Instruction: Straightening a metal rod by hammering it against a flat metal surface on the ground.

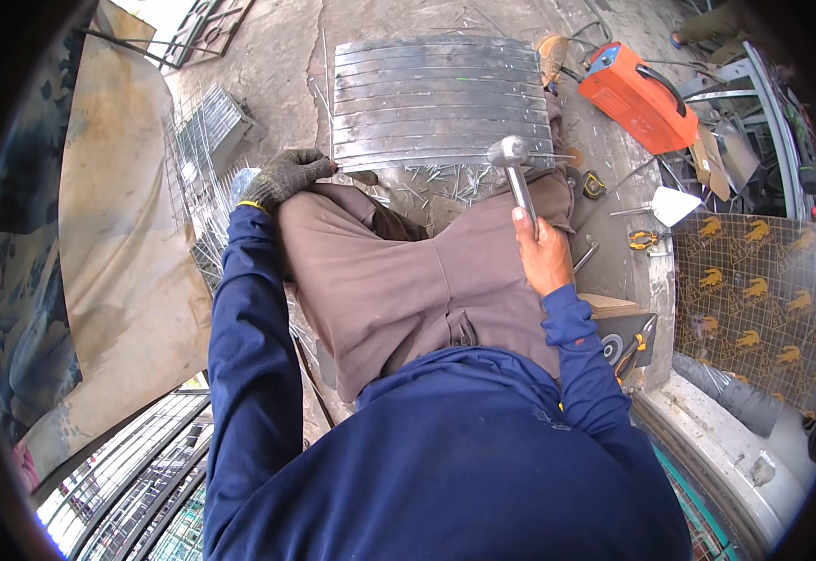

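My right hand [545,257], bare, is wrapped round the handle of a steel hammer [517,173]. The hammer's rounded head is raised at the near right edge of a low metal slatted table [440,93]. My left hand [286,178] wears a dark grey knitted glove with a yellow cuff. Its fingers are curled together at the table's near left corner; what they pinch, if anything, is too small to make out. Many short metal rod pieces [440,182] lie scattered on the floor below the near edge, between my legs.
An orange welding machine [637,98] stands at the far right. Pliers [644,240], a tape measure [594,184] and an angle grinder [613,349] lie to my right. Wire mesh [197,140] and a grey metal block [216,126] are on the left, beside a hanging tan sheet [118,168].
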`<move>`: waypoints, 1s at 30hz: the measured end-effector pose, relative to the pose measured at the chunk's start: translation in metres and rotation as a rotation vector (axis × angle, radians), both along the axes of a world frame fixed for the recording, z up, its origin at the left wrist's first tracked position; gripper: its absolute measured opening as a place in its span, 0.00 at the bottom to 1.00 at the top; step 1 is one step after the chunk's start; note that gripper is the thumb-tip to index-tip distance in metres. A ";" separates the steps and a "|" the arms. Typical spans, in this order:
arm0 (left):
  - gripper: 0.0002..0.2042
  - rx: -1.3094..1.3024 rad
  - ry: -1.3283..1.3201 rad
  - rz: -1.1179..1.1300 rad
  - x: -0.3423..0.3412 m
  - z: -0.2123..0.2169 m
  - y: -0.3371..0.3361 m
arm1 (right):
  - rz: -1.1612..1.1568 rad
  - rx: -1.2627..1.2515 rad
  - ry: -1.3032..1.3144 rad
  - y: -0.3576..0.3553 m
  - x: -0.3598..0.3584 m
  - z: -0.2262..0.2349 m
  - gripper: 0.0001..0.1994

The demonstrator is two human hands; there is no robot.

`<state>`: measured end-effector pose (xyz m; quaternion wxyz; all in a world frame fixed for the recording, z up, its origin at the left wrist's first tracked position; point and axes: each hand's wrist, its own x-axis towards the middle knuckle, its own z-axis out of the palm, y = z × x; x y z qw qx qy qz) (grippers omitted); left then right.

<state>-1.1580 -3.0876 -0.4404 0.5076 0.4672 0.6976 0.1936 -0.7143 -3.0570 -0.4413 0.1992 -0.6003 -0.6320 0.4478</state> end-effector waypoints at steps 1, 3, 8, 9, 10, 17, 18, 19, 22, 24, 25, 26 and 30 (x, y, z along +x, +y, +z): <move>0.15 0.010 -0.005 0.013 0.000 -0.002 0.000 | -0.001 0.001 -0.001 -0.002 0.002 0.000 0.30; 0.14 0.023 0.001 0.019 -0.007 -0.009 -0.003 | -0.017 -0.101 -0.006 -0.008 0.004 -0.002 0.33; 0.12 0.016 -0.026 0.064 -0.005 -0.006 -0.001 | -0.059 -0.082 0.032 -0.022 0.010 -0.011 0.32; 0.12 0.053 -0.046 0.037 -0.007 -0.007 -0.002 | -0.067 -0.064 0.060 -0.022 0.009 -0.010 0.32; 0.11 0.090 -0.066 0.010 -0.009 -0.008 -0.003 | -0.064 -0.063 0.061 -0.021 0.009 -0.008 0.32; 0.11 0.078 -0.079 0.003 -0.006 -0.005 -0.002 | -0.097 0.102 0.113 0.001 -0.002 0.037 0.30; 0.11 0.080 -0.077 0.010 -0.006 -0.005 -0.003 | -0.100 0.126 0.128 0.004 -0.005 0.046 0.29; 0.11 0.081 -0.074 0.017 -0.006 -0.005 -0.004 | -0.117 0.092 0.172 0.004 -0.009 0.057 0.29; 0.11 0.062 -0.060 0.020 -0.008 -0.004 -0.004 | -0.111 0.123 0.204 0.006 -0.013 0.069 0.28; 0.11 0.061 -0.046 0.019 -0.003 0.000 -0.001 | -0.099 0.170 0.155 0.005 -0.012 0.056 0.28; 0.12 0.060 -0.031 0.022 -0.001 0.002 0.000 | -0.082 0.216 0.107 0.005 -0.011 0.047 0.29; 0.12 0.062 -0.031 0.020 -0.001 0.002 0.000 | -0.083 0.218 0.107 0.005 -0.011 0.039 0.29; 0.11 0.036 -0.008 0.014 -0.002 0.002 -0.001 | 0.004 0.046 -0.047 0.007 -0.011 0.029 0.29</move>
